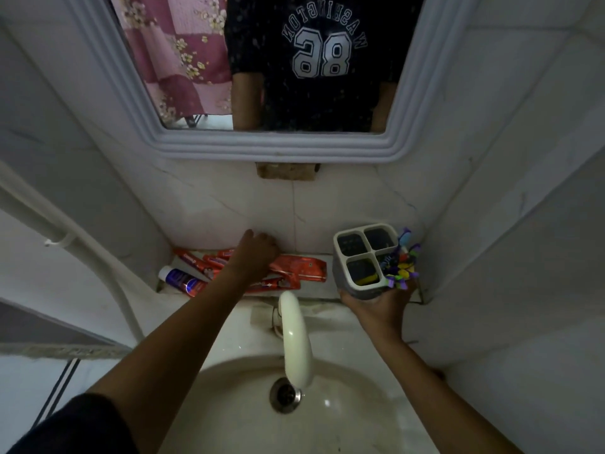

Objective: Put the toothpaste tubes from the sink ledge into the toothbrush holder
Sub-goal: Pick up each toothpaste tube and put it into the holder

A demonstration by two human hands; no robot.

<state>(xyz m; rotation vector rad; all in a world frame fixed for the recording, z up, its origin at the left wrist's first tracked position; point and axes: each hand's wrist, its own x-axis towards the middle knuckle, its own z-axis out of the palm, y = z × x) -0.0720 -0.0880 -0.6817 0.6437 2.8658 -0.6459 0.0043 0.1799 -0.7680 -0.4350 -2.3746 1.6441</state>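
Note:
Several red toothpaste tubes (299, 267) lie flat on the ledge (314, 291) behind the sink. A blue and red tube (183, 280) with a white cap lies at their left end. My left hand (253, 252) rests palm down on the red tubes, fingers curled against the wall; whether it grips one is hidden. The grey toothbrush holder (360, 257) has four compartments with a white rim and stands at the right end of the ledge. Purple and yellow toothbrushes (402, 267) fill its right compartment. My right hand (376, 304) cups the holder from below.
A cream tap (294, 335) juts toward me over the basin (343, 414), between my two arms. Tiled walls close in on the right and back. A mirror (278, 60) hangs above. A white pipe (98, 257) runs down the left wall.

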